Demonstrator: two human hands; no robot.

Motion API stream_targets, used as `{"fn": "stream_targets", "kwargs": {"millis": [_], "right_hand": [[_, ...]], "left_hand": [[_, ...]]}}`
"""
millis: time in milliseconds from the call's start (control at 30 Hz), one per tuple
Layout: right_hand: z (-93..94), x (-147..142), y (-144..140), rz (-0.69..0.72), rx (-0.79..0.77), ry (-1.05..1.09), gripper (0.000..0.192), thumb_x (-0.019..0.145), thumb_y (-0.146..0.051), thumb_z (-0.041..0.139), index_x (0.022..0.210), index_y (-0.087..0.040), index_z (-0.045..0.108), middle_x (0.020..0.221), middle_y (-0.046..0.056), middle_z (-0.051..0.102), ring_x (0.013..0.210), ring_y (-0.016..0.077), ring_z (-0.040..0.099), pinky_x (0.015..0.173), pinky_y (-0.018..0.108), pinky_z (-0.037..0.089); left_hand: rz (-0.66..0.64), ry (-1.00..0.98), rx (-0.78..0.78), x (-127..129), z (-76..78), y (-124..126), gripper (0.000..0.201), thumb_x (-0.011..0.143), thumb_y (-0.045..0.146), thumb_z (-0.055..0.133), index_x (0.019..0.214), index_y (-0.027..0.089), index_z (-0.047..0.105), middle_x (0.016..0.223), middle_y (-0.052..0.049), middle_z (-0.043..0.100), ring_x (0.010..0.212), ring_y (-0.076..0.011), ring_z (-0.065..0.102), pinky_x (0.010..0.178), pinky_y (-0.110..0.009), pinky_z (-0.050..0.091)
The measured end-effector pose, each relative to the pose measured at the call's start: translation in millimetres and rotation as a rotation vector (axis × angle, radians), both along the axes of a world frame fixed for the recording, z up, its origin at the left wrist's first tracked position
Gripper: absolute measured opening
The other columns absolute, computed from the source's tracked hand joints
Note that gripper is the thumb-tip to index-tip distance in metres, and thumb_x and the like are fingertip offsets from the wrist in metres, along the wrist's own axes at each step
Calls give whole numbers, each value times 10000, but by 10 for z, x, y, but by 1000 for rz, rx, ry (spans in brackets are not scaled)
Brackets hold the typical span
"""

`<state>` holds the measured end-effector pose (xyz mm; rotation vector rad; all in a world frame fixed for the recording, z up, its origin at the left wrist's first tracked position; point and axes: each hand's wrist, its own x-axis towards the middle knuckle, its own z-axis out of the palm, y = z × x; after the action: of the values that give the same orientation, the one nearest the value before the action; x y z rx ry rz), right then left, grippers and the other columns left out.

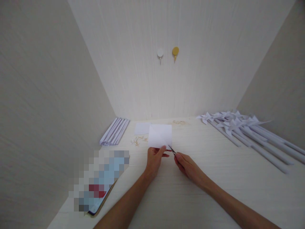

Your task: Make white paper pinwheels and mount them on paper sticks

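A square sheet of white paper (160, 135) with a faint diagonal crease is held up by its lower edge in my left hand (154, 159). The thumb lies on its front and the fingers are behind it. My right hand (187, 165) grips a small pair of scissors (172, 150), whose blades reach the lower right corner of the sheet. Whether the blades have cut into the paper I cannot tell. Behind the held sheet, more white paper (141, 128) lies on the table.
Rolled paper sticks (115, 131) lie at the left. Several paper pinwheels (234, 122) on paper sticks lie at the right. Small pale pieces (138, 140) are scattered near the sheet, others (179, 122) by the wall. A phone (102, 197), partly blurred, rests at the front left. Two hooks (175, 51) are on the wall.
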<state>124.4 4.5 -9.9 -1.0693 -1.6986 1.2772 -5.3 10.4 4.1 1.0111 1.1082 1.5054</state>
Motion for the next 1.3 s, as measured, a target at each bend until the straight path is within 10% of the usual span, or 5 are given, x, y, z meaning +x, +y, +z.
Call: {"fn": "stream_targets", "kwargs": {"millis": [1300], "right_hand": [[79,-3,-43,-35,83,-73,380,811,-432,280,528,-189,350,481,-38,333,430,90,282,392,214,205]], "left_hand": [[-78,-8,-24,-22,-23,1,152,612,245,593,657,110,645,613,-40,652,538,-128,583,464,-209,464]]}}
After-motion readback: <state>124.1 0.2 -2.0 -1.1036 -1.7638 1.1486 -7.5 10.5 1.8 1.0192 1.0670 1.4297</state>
